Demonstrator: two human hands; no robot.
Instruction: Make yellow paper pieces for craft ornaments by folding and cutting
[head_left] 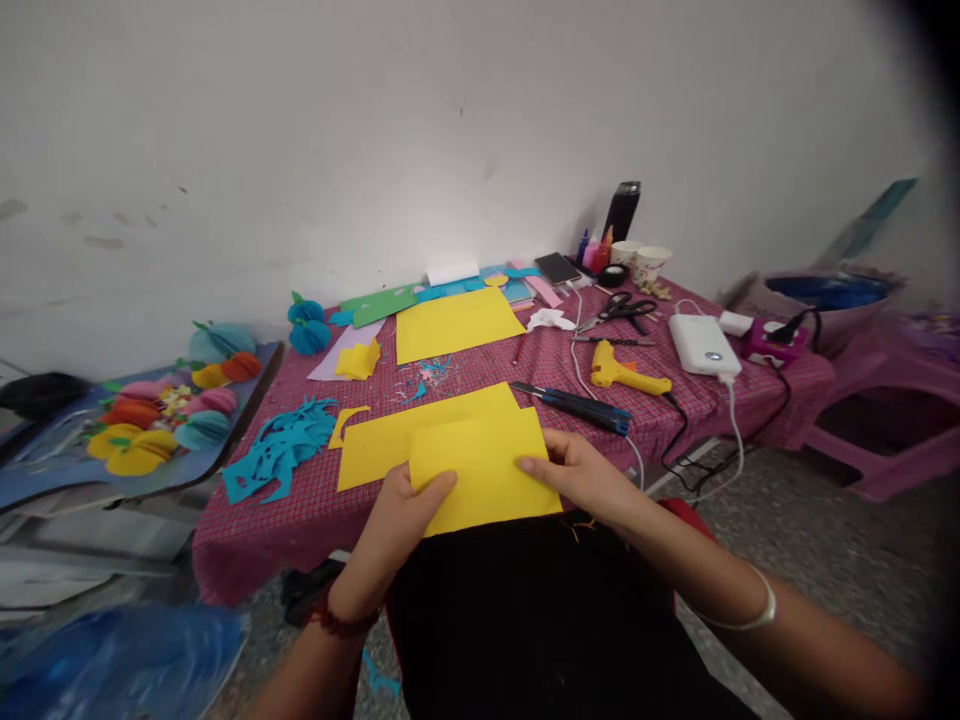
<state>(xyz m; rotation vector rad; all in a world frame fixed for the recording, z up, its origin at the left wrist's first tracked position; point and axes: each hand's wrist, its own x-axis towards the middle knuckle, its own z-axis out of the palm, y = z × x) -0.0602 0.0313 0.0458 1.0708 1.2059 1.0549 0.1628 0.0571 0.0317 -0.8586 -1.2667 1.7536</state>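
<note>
"Where's the sheet?"

"The yellow sheet (484,465) is in both hands, over the lap at the near edge of the surface (486,366). The left hand (401,515) has its fingers closed on the left side, thumb on top; the right hand (581,470) pinches the right edge."

"Any advice on holding it?"

"Light thumbs: it looks like smooth, stiff paper, and hard pressing could crease it. Support both sides evenly so it stays flat."

"And around it?"

"A larger yellow piece (375,450) lies flat just beyond. To its right is a slim blue-and-black cutter (574,405); to its left, tangled blue scraps (281,450). Red checked cloth (247,535) covers everything beneath."
</note>
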